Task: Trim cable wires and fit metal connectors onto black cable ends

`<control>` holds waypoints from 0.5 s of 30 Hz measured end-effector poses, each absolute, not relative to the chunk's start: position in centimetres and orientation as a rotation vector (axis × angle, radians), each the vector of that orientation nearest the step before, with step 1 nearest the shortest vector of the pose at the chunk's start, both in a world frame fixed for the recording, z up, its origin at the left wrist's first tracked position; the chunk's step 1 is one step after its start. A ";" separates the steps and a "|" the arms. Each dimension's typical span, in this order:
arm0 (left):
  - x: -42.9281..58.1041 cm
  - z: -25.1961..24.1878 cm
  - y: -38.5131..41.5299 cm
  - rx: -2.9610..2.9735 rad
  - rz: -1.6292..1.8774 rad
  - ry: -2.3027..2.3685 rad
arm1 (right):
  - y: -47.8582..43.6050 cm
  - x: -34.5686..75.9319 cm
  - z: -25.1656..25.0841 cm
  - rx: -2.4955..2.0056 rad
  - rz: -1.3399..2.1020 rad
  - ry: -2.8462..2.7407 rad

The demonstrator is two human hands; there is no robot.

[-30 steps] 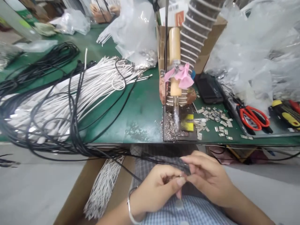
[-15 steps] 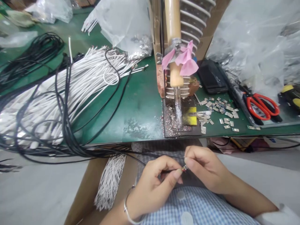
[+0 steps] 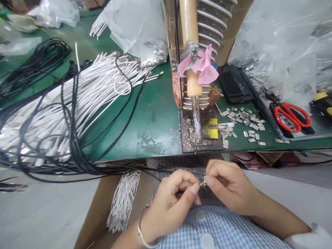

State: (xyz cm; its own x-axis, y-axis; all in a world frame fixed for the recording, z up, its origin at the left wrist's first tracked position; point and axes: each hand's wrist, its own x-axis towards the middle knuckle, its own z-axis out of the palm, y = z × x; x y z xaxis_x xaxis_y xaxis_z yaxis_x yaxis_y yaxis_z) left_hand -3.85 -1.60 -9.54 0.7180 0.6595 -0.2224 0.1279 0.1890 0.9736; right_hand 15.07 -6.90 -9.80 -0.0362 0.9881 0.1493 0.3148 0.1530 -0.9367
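Observation:
Near the table's front edge, my left hand (image 3: 172, 202) pinches the end of a black cable (image 3: 153, 175) between thumb and forefinger. Short coloured wires (image 3: 201, 185) stick out past those fingertips. My right hand (image 3: 230, 188) is closed at the fingertips on a small metal connector (image 3: 204, 183), which meets the wire ends; most of it is hidden by the fingers. Above both hands a soldering iron with a wooden handle (image 3: 194, 84) is fixed pointing down, a pink cloth strip (image 3: 207, 67) tied round it. Its tip (image 3: 197, 129) stands over a dark, solder-specked plate (image 3: 186, 138).
White cables (image 3: 103, 76) and black cables (image 3: 74, 131) cover the table's left side. Right of the iron lie small metal connectors (image 3: 246, 117), a phone (image 3: 236, 84) and red-handled scissors (image 3: 293, 117) on a tray. A box (image 3: 90, 214) with white cables stands below.
Both hands have shifted slightly upward. The left fingertips have drawn back a little from the right, so more of the coloured wires shows between them.

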 end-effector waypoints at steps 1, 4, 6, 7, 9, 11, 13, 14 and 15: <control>-3.8 -9.5 -1.6 1.350 0.421 0.721 | -6.9 15.1 -9.8 -1.317 0.925 -1.521; -3.8 -9.4 -1.7 1.338 0.415 0.712 | -6.9 15.1 -9.9 -1.338 0.936 -1.513; -3.7 -9.4 -1.7 1.339 0.404 0.712 | -6.9 15.1 -10.0 -1.348 0.960 -1.501; -3.7 -9.4 -1.7 1.341 0.394 0.709 | -6.9 15.1 -10.1 -1.348 0.973 -1.495; -3.7 -9.3 -1.6 1.347 0.374 0.699 | -6.8 15.1 -10.1 -1.344 0.988 -1.484; -3.6 -9.2 -1.5 1.363 0.365 0.688 | -6.8 15.1 -10.1 -1.340 0.993 -1.481; -3.6 -9.0 -1.3 1.385 0.367 0.683 | -6.9 15.1 -10.0 -1.336 0.995 -1.480; -3.5 -9.0 -1.3 1.395 0.366 0.675 | -6.9 15.1 -10.0 -1.334 0.995 -1.481; -3.5 -8.9 -1.2 1.403 0.365 0.664 | -6.9 15.1 -9.9 -1.332 0.995 -1.481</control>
State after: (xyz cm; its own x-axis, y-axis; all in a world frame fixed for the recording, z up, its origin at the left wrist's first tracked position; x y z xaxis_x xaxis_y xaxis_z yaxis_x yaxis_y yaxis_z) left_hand -3.50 -1.19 -8.90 0.7687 0.6041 -0.2099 0.1459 0.1539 0.9773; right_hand 15.05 -6.90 -9.90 -0.0337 0.9948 0.0965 0.2861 0.1022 -0.9527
